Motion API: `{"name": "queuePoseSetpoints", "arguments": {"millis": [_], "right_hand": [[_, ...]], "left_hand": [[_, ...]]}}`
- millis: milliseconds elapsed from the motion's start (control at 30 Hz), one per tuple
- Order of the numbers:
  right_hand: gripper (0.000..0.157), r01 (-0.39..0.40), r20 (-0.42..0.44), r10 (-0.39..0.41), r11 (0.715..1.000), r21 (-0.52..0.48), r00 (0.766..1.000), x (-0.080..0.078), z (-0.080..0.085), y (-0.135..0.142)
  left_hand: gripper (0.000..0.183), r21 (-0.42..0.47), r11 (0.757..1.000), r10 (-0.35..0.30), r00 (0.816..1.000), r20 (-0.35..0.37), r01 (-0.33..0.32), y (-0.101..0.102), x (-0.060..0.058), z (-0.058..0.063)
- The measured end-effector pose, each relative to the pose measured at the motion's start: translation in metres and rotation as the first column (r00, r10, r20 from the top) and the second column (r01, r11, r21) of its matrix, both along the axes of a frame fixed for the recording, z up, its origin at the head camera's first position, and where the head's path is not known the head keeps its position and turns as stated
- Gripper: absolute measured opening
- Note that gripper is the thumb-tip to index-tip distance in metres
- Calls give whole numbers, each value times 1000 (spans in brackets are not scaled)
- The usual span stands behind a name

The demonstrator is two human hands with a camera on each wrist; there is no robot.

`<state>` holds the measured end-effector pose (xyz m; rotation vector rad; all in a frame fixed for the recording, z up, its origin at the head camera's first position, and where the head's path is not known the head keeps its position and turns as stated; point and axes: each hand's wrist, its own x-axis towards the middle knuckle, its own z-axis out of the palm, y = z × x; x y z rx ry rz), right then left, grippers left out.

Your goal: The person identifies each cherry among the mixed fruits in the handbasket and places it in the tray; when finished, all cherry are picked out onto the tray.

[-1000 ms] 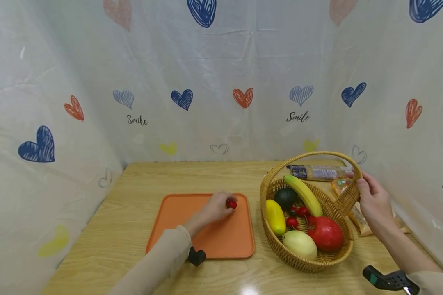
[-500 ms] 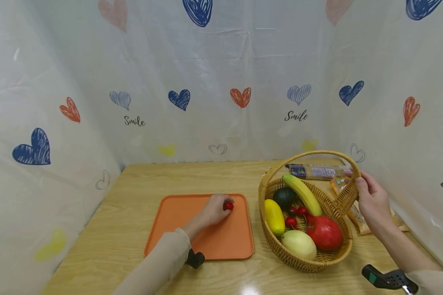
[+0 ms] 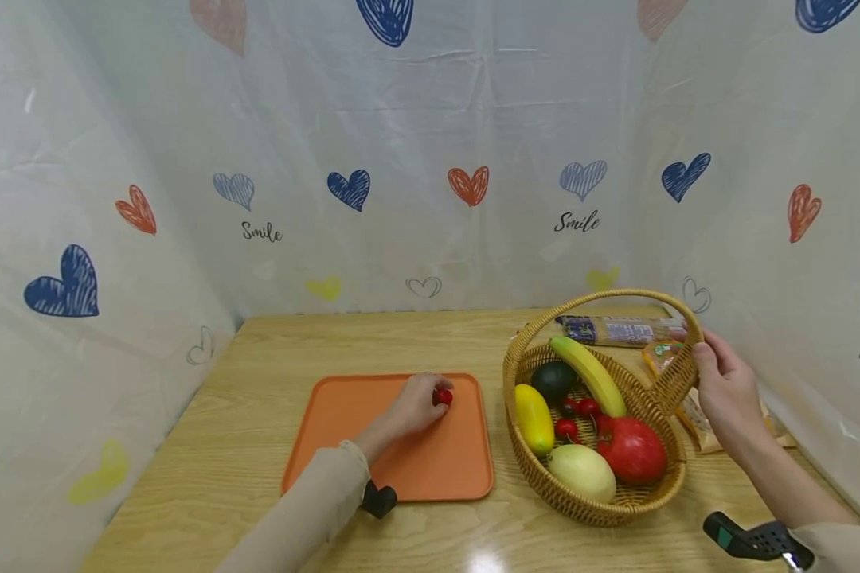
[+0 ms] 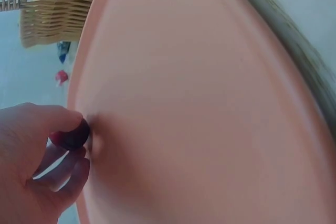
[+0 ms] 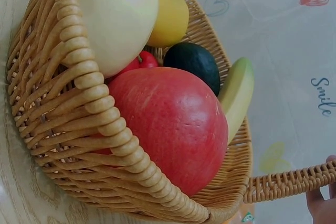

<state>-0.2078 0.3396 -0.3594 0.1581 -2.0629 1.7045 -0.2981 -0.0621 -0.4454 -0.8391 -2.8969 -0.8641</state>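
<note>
Over the orange tray, my left hand pinches a dark red cherry between thumb and fingers. The left wrist view shows the cherry low, close over the tray's surface. On the right, my right hand grips the handle of the wicker basket near its base. Inside the basket lie a banana, a dark green avocado-like fruit, a yellow oblong fruit, a pale round melon, a pomegranate and several cherries.
Behind the basket lies a long clear packet with a blue end. An orange-topped food packet is partly hidden by the basket and right hand. A curtain printed with hearts closes off the table's back and sides.
My left hand has shifted slightly left over the tray with the cherry in its fingers. The right hand keeps its grip on the basket handle, and the basket stays put.
</note>
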Motion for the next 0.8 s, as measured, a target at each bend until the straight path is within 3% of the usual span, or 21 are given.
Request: {"name": "queuePoseSetpoints", "arguments": {"millis": [367,667,800], "right_hand": [[39,2,15,-1,1000,-22,1000,0,0,1],[38,-16,27,18,999,-49,999,0,1,1],[36,-5,35,5,1000,-21,999,0,2,1]], "left_hand": [[34,31,999,23,999,-28,-22,-1,8,13],[33,89,995,-47,998,-47,51,-6,13,33],[33,118,988,-97,993,-61,104,-6,22,43]]}}
